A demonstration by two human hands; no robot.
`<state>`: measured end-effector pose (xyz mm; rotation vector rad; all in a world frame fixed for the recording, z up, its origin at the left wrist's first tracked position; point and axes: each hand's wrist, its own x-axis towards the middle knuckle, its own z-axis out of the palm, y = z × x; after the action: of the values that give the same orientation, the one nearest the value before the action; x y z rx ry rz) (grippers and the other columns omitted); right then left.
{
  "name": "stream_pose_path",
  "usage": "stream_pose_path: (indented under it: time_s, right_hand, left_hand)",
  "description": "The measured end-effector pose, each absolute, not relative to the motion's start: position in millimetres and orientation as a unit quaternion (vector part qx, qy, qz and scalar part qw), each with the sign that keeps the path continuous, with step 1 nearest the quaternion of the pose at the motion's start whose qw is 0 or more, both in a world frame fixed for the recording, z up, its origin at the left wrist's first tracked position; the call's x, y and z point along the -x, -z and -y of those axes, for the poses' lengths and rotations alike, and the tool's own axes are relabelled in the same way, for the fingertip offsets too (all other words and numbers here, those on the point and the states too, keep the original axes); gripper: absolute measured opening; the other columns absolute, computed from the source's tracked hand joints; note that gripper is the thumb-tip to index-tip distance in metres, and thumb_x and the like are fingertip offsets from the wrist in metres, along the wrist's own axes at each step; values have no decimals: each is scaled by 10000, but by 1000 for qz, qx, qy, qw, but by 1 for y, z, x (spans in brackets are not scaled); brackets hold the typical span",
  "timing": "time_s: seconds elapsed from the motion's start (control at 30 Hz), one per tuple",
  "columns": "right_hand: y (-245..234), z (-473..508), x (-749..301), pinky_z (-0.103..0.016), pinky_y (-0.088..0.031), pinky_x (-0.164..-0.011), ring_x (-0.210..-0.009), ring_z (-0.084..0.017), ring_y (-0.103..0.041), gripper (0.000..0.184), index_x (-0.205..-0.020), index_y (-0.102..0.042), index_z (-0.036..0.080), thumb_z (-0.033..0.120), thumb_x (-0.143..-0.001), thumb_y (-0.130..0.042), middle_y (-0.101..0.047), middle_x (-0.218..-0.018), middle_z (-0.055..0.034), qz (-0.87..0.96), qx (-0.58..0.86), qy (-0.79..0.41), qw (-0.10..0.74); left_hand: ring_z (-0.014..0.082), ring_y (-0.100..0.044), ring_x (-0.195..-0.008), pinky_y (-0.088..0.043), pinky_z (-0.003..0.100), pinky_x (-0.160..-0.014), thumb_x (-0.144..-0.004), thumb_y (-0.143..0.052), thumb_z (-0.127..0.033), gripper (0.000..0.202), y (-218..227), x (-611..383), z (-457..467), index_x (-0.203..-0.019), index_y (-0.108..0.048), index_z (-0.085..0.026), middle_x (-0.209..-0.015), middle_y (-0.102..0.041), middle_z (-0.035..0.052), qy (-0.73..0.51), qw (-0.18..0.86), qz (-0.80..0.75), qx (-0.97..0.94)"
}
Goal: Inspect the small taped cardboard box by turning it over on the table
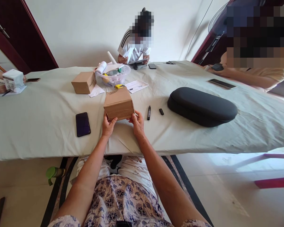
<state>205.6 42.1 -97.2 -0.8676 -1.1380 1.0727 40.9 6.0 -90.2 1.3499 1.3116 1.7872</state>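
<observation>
A small brown cardboard box (119,102) is held between my two hands near the front of the table. My left hand (108,126) grips its lower left corner, thumb on the near face. At the lower right corner my right hand (137,123) is closed on the box in the same way. The box tilts so that its top and near face show; its underside is hidden. Right of it lie a black marker (149,113) without its cap and the black cap (161,111). A dark phone (83,124) rests to the left.
Behind the box are a yellow tape measure (119,86), a paper sheet (137,85), a second cardboard box (84,82) and a clear plastic basin (126,75) of odds and ends. A black hard case (202,106) lies right. Other people sit around the cloth-covered table (49,126).
</observation>
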Motion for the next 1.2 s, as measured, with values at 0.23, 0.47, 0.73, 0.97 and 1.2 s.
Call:
stream_pose_path:
  time_s: [0.23, 0.47, 0.73, 0.97, 1.2]
  right_hand:
    - [103, -37, -194, -338, -521, -661, -714, -206, -662, 872, -1380, -425, 222, 558, -671, -805, -683, -810, 12, 549, 434, -399, 592]
    - [113, -40, -194, -360, -520, -680, -684, -210, -633, 790, -1337, -493, 194, 532, -692, -797, -691, -779, 7, 554, 493, -358, 567]
    - [104, -39, -200, -306, -506, -648, -695, -187, -688, 580, -1338, -558, 195, 590, -918, -497, -705, -744, 1, 548, 439, -376, 604]
    - [97, -36, -203, -276, -487, -611, -696, -168, -684, 538, -1318, -584, 214, 578, -943, -457, -697, -760, -2, 535, 424, -381, 624]
    - [99, -36, -203, -273, -483, -590, -693, -168, -685, 494, -1203, -587, 195, 589, -923, -484, -690, -791, -9, 519, 451, -383, 617]
  left_hand:
    - [327, -518, -1393, -416, 461, -1157, -689, -839, -500, 981, 92, -42, -4, -1483, -362, -176, -1468, -551, 197, -617, 235, -550, -511]
    - [321, -499, -1411, -385, 461, -1174, -720, -830, -367, 939, 90, -43, -2, -1508, -352, -186, -1518, -510, 192, -590, 207, -578, -523]
    - [320, -601, -1306, -474, 463, -1098, -750, -806, -458, 901, 101, -41, -7, -1490, -361, -198, -1400, -622, 169, -618, 268, -565, -477]
    - [294, -563, -1362, -469, 446, -1117, -815, -728, -562, 905, 100, -41, -6, -1542, -300, -235, -1472, -572, 158, -631, 279, -526, -497]
    - [265, -530, -1399, -399, 423, -1184, -885, -599, -626, 719, 99, -36, -8, -1445, -455, -197, -1496, -552, 159, -663, 275, -490, -495]
